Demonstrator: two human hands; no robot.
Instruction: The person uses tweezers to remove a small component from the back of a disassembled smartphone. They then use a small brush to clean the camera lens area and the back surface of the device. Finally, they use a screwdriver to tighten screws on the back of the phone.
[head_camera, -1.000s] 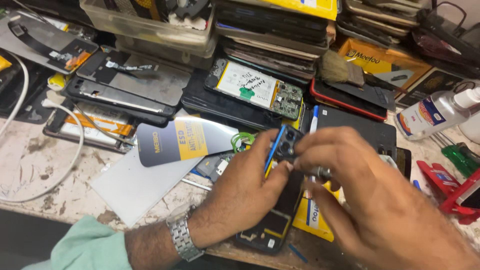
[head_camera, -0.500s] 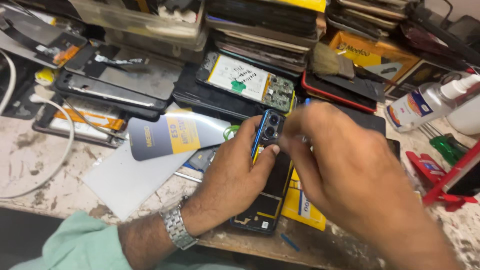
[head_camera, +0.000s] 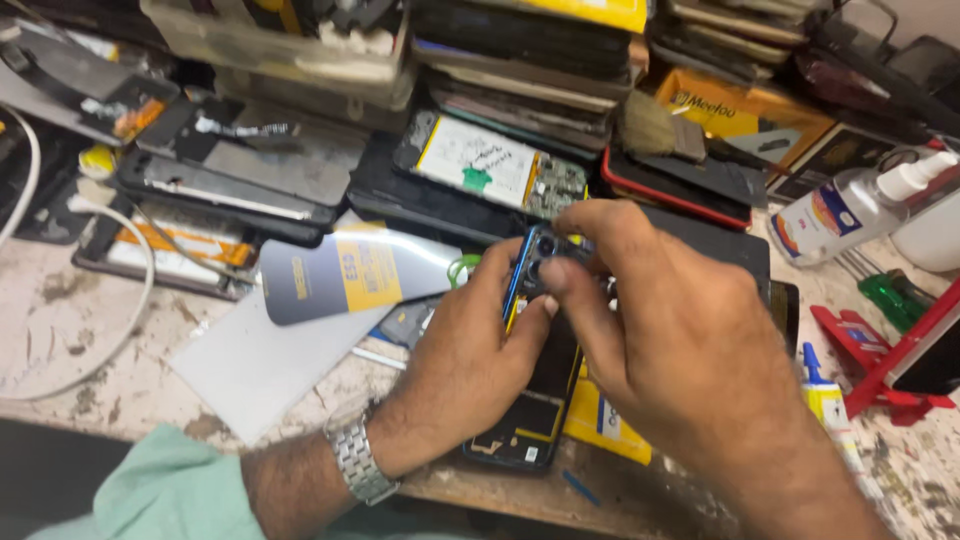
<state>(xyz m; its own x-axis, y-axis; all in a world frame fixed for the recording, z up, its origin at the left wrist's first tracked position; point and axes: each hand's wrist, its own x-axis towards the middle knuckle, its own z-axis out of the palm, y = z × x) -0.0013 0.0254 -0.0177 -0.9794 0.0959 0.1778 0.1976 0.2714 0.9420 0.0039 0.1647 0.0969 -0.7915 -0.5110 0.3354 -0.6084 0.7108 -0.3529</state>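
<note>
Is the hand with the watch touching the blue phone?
Touching. The head view shows the left hand wrapped around the blue phone, thumb pressed on its edge.

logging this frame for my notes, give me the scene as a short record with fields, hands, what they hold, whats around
setting: cluttered, stained workbench
left hand: grips the opened phone frame along its blue edge
right hand: fingertips pinch at the frame's top end, by the camera openings
wrist: metal watch on the left arm
beside the frame: phone back cover, white sheet, yellow packet
behind: stacked phone parts, brush
right side: clear squeeze bottle, small glue bottle, red stand
left side: white cable
</note>
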